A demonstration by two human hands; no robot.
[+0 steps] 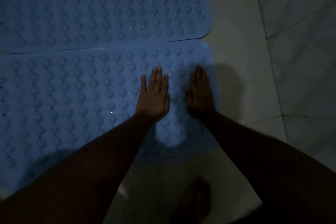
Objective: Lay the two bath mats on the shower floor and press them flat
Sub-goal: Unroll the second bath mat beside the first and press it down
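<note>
Two blue bath mats with rows of round bumps lie side by side on the pale tiled shower floor [240, 45]. The far mat [101, 5] fills the upper left; the near mat [69, 96] lies below it, their long edges touching. My left hand [154, 96] rests palm down on the near mat, fingers straight and slightly apart. My right hand [200, 91] lies flat on the same mat close to its right edge. Both hands hold nothing.
Light floor tiles with dark grout lines [269, 54] run along the right of the mats. A bare foot [196, 200] stands on the tile at the bottom, between my forearms. The scene is dim.
</note>
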